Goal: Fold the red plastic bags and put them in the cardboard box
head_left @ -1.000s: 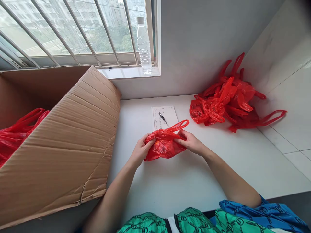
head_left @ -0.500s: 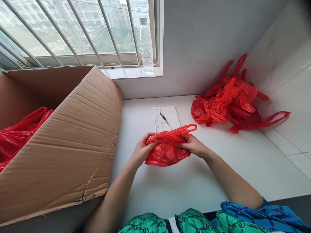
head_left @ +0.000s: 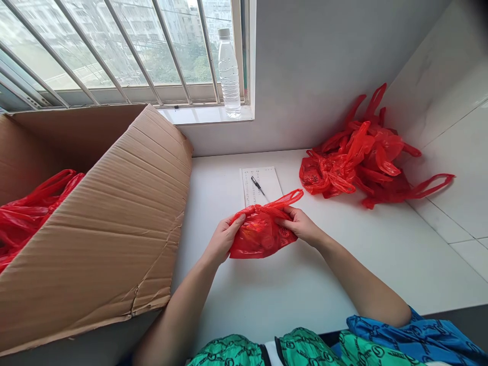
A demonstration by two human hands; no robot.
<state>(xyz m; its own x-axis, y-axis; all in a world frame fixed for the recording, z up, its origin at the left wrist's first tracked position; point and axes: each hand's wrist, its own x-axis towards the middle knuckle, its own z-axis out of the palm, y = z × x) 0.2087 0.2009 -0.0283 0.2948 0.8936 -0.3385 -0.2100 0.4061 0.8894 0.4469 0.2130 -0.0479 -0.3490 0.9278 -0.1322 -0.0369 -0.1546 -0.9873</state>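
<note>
- Our left hand (head_left: pixel 223 238) grips the left side of a red bag (head_left: pixel 261 231), fingers closed over the crumpled plastic.
- Our right hand (head_left: pixel 299 223) pinches the bag's right side, near a handle loop that sticks out toward the right.
- The bag sits low over the white table (head_left: pixel 290 290), between both hands, in front of us.
- Just behind it lie a sheet (head_left: pixel 263 182) and a pen (head_left: pixel 257 185) on top.
- A pile of red bags (head_left: pixel 358 152) rests in the far right corner.
- A cardboard box (head_left: pixel 107 218) stands at our left, with more red plastic (head_left: pixel 30 208) inside.
- A bottle (head_left: pixel 229 71) stands on the windowsill.
</note>
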